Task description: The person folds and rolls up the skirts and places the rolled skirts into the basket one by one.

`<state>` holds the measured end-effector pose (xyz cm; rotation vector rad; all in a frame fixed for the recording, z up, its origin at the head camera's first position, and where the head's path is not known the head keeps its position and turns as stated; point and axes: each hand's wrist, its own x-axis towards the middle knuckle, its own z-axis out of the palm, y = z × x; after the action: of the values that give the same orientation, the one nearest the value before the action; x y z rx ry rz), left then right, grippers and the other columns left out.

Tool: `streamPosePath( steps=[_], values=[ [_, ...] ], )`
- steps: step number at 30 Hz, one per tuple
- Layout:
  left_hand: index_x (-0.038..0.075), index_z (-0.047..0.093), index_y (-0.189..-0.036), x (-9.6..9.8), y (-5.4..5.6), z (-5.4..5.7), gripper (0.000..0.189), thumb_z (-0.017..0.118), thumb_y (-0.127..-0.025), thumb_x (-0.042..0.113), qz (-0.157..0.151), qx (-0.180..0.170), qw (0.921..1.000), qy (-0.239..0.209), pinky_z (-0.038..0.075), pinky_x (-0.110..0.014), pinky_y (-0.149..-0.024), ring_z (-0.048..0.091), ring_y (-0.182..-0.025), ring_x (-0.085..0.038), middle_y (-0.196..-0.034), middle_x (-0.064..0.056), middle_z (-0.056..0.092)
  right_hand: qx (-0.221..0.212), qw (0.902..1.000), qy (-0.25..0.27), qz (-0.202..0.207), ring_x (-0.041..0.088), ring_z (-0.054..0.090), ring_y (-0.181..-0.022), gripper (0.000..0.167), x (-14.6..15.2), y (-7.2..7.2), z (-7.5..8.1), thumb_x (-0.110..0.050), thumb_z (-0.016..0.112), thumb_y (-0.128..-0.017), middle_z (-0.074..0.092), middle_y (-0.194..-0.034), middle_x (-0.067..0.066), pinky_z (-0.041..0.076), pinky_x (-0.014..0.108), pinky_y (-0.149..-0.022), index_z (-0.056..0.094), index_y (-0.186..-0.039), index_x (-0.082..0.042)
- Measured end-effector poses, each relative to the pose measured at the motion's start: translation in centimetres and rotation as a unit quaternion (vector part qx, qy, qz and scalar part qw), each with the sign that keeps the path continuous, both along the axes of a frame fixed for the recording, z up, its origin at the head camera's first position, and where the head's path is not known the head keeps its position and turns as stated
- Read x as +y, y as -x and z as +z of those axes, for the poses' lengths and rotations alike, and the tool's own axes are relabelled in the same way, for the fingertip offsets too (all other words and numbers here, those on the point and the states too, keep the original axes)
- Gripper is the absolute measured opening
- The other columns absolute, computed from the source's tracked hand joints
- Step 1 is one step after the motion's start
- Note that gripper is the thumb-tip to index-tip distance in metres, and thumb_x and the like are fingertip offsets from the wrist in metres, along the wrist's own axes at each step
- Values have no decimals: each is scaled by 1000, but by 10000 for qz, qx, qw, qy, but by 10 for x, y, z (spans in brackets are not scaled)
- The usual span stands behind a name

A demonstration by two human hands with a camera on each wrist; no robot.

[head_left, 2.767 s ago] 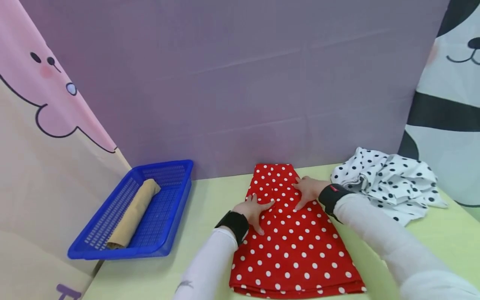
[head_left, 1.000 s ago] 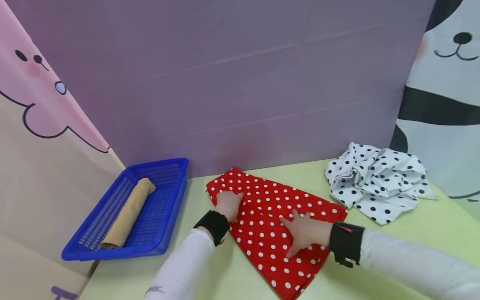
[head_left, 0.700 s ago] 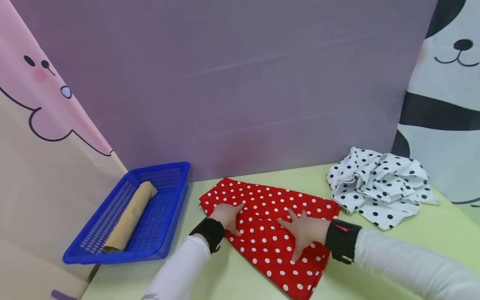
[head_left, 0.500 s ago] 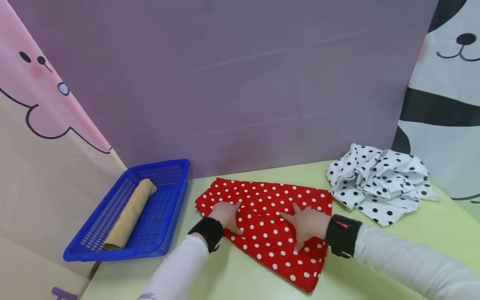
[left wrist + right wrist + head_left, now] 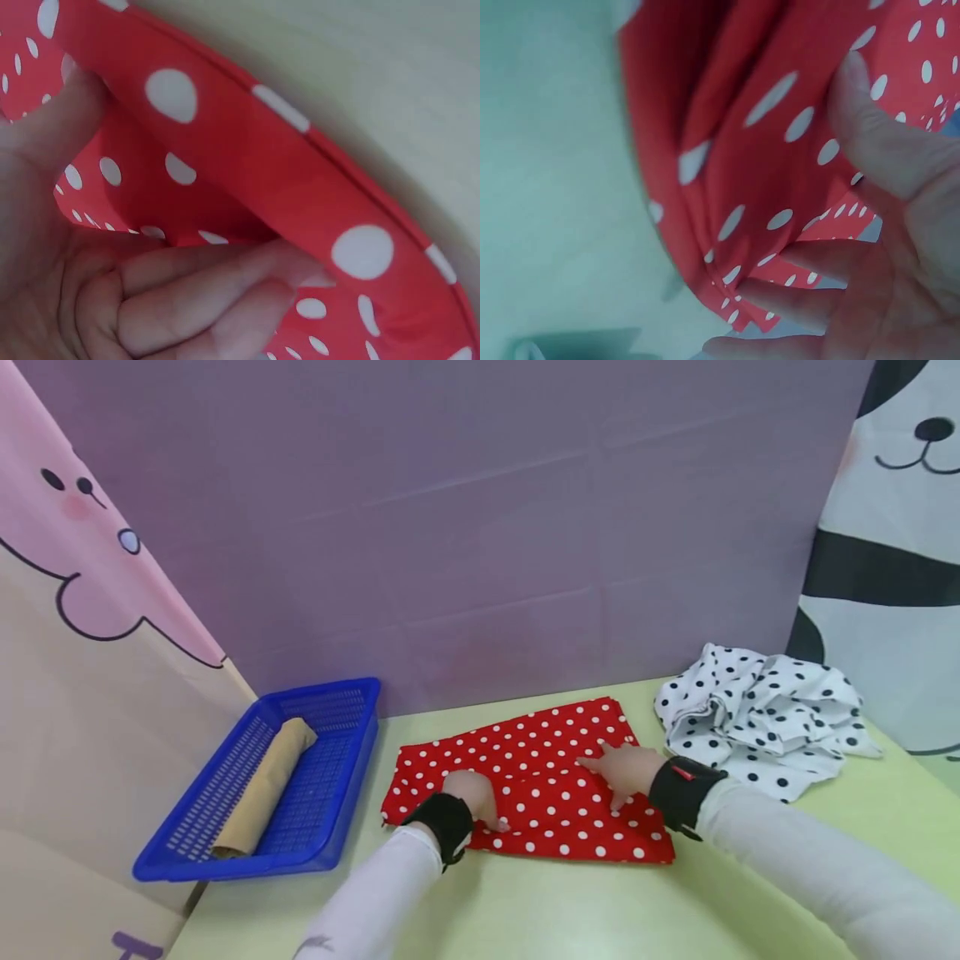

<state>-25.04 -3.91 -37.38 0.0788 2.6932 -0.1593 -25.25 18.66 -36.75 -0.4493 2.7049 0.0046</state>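
A folded red garment [image 5: 536, 810] with white dots lies on the table, its kind hidden by the folds. My left hand [image 5: 474, 793] rests on its near left part. In the left wrist view, the thumb and fingers [image 5: 202, 300] stand apart against the cloth, with a raised fold running between them. Toward the garment's right end, my right hand [image 5: 622, 768] presses down with spread fingers. The right wrist view shows the right thumb [image 5: 862, 120] on the dotted cloth, which puckers into folds beside it, the other fingers stretched over its end.
On the left stands a blue plastic basket [image 5: 348, 793] with a rolled brown cloth [image 5: 262, 789] inside. A crumpled white cloth [image 5: 772, 718] with black dots lies at the back right of the pale green table [image 5: 510, 910]. A purple sheet [image 5: 480, 527] hangs behind the table.
Under my hands the red garment has turned from lengthwise to crosswise, its wide end swinging to the right. Most recently my left hand has moved slightly right and nearer, my right hand slightly farther away.
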Motion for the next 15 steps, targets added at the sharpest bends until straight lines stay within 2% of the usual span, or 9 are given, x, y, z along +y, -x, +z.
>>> streamPosePath(
  steps=[6, 8, 12, 15],
  values=[
    [6, 59, -89, 10, -5, 0, 46, 82, -69, 41, 626, -124, 9964, -563, 52, -30, -77, 49, -92, -21, -87, -5, 52, 135, 9998, -149, -46, 40, 44, -120, 80, -1, 15, 5, -15, 84, -66, 50, -131, 20, 46, 60, -87, 49, -138, -16],
    [5, 59, -90, 15, -6, 0, 47, 81, -69, 41, 781, -138, 9947, -660, 53, -30, -76, 50, -92, -21, -88, -6, 52, 233, 9996, -149, -68, 38, 46, -118, 78, -2, 20, 4, -14, 84, -68, 53, -128, 19, 48, 57, -86, 49, -138, -15],
    [5, 62, -91, 24, -8, 1, 46, 80, -70, 42, 879, -120, 9938, -664, 52, -29, -75, 50, -89, -21, -87, -6, 53, 647, 9978, -74, -104, 33, 53, -108, 68, -1, 28, -2, -14, 79, -74, 59, -118, 17, 51, 49, -84, 51, -135, -10],
    [4, 61, -90, 27, -10, 3, 45, 81, -70, 39, 1023, -86, 9924, -684, 52, -28, -73, 51, -86, -21, -85, -7, 53, 961, 9953, 82, -106, 30, 55, -103, 62, -2, 30, -8, -15, 78, -76, 62, -114, 16, 51, 46, -85, 54, -132, -6]
  ],
)
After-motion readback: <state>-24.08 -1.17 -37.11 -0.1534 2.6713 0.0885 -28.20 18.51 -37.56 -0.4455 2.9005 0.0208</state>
